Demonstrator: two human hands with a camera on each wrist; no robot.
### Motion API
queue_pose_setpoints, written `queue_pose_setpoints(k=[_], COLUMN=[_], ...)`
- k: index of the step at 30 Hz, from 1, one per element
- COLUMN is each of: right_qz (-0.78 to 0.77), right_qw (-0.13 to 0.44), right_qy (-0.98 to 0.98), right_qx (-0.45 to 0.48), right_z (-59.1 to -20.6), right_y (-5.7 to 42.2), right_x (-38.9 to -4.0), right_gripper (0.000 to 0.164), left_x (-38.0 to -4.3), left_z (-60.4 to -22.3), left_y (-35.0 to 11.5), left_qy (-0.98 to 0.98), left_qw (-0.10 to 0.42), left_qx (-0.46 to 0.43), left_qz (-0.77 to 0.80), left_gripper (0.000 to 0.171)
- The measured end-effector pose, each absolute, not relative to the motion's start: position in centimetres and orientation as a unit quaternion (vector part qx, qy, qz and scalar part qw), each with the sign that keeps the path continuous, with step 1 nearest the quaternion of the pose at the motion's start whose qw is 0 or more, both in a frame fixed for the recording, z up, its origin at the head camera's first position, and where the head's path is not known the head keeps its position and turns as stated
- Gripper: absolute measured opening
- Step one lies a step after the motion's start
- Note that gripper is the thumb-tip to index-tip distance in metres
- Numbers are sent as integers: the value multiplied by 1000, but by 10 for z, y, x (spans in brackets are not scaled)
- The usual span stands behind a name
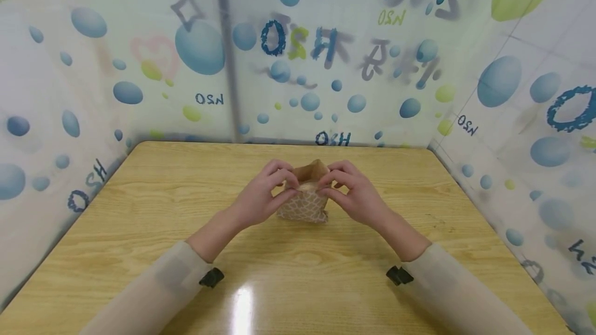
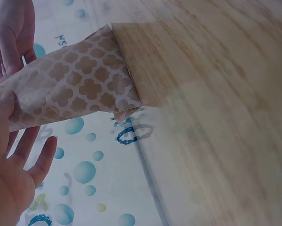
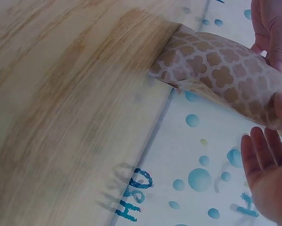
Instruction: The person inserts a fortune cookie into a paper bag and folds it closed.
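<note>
A small brown paper bag [image 1: 304, 204] with a white quatrefoil pattern stands upright on the table, its top open toward the far side. My left hand [image 1: 267, 190] pinches the left side of the bag's rim between thumb and index finger. On the opposite side, my right hand [image 1: 356, 193] pinches the rim the same way. In the left wrist view the patterned front of the bag [image 2: 84, 80] shows, with the left thumb on its top edge and the other fingers spread apart. The right wrist view shows the bag [image 3: 216, 66] bulging slightly. Its inside is mostly hidden.
The bag rests on a wooden table [image 1: 186, 190] with a light glare near its front edge. Around the table hang pale curtains [image 1: 298, 112] printed with blue and green dots and letters. Dark straps [image 1: 211, 277] sit at both sleeve cuffs.
</note>
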State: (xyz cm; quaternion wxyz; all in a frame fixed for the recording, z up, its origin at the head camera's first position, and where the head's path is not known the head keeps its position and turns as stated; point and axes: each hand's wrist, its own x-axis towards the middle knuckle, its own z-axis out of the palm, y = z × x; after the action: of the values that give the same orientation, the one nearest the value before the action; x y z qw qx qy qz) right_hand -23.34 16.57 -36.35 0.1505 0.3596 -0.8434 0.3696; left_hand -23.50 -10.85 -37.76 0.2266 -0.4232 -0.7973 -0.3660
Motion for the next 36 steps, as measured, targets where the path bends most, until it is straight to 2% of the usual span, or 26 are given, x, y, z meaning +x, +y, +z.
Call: queue_pose_setpoints(k=[6, 15, 19, 22, 26, 30, 32, 36], right_qz=[346, 302, 267, 263, 266, 266, 282, 370], right_qw=[158, 118, 105, 98, 96, 106, 106, 76], right_qy=[-850, -879, -888, -890, -888, -886, -883, -875], right_qx=[366, 350, 358, 360, 362, 365, 360, 302], right_z=[-364, -359, -359, -360, -360, -361, -364, -370], right_y=[165, 165, 165, 166, 166, 167, 168, 168], right_x=[-233, -229, -227, -226, -225, -225, -226, -227], right_gripper=[11, 8, 12, 14, 15, 16, 27, 69], left_x=[-236, -233, -232, -231, -230, -230, -230, -230], left_z=[-379, -376, -376, -380, -383, -383, -383, -384], left_y=[-109, -107, -107, -107, -105, -103, -101, -100], left_qy=[-800, -816, -821, -817, -803, -795, -795, -794], left_qw=[222, 201, 182, 156, 110, 79, 73, 68], left_qx=[-427, -410, -404, -386, -340, -309, -299, -278], left_qz=[-357, -355, -360, -399, -476, -517, -522, -536], left_gripper=[6, 3, 4, 18, 51, 59, 53, 45])
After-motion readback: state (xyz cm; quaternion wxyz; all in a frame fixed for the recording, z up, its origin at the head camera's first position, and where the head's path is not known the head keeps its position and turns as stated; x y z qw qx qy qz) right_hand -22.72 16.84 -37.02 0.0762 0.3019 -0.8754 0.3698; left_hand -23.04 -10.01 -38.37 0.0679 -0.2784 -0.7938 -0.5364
